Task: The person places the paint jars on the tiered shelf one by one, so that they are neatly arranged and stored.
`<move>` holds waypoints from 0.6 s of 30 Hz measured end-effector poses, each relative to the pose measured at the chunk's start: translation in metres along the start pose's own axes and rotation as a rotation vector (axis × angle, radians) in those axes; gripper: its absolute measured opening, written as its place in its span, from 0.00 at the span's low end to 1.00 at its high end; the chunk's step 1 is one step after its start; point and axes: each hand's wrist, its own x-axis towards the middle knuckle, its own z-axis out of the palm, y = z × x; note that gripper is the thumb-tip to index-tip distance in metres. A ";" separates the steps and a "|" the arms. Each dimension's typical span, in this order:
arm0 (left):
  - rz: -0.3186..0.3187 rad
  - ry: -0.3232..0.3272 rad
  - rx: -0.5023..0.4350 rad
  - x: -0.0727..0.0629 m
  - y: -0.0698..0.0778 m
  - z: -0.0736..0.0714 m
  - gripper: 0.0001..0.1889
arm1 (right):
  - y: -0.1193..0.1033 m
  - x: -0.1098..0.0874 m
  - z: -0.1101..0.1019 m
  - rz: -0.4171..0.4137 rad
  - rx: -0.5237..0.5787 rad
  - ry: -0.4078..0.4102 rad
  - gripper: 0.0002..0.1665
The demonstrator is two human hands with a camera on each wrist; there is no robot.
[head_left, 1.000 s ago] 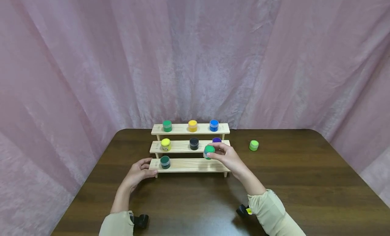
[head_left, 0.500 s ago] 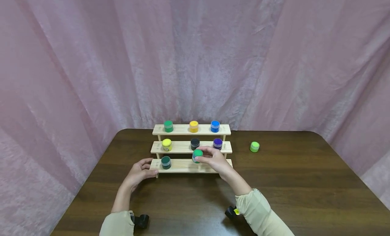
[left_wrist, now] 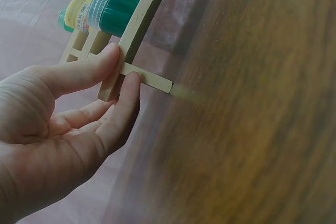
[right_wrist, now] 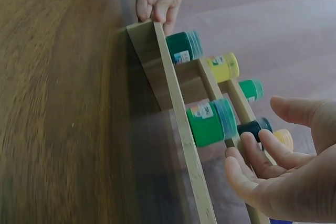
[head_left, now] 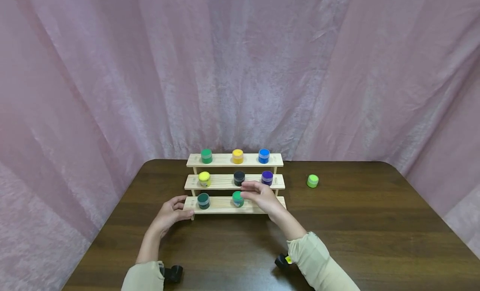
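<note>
A three-step wooden display rack (head_left: 221, 205) stands on the table with small paint jars on its steps. My left hand (head_left: 170, 214) pinches the left end of the lowest step; in the left wrist view its thumb (left_wrist: 102, 61) lies on top and fingers are underneath. A dark green paint jar (head_left: 203, 201) stands on that step near this hand. At the step's middle stands a bright green paint jar (head_left: 237, 200), upright. Just right of it is my right hand (head_left: 264, 198), its fingers parted and holding nothing; the right wrist view shows them apart from the green jar (right_wrist: 210, 124).
The middle step bears yellow (head_left: 204, 179), black (head_left: 239, 178) and purple (head_left: 267, 178) jars. On the top step are green (head_left: 206, 156), orange-yellow (head_left: 238, 156) and blue (head_left: 264, 156) jars. A light green jar (head_left: 313, 181) stands on the table to the right. Pink curtain (head_left: 240, 74) hangs behind.
My right hand has moved left with the bright green jar, lowered it onto the middle of the lowest step and let go. My left hand keeps its hold on the rack.
</note>
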 end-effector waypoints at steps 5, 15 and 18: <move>-0.002 0.001 0.008 -0.001 0.000 -0.001 0.39 | 0.001 -0.002 -0.007 0.003 -0.021 0.026 0.22; -0.007 -0.002 0.013 -0.002 0.000 0.000 0.39 | 0.001 -0.009 -0.025 -0.007 -0.008 -0.008 0.24; -0.005 -0.004 0.008 -0.001 0.000 0.000 0.39 | -0.001 -0.011 -0.031 0.017 0.010 -0.007 0.24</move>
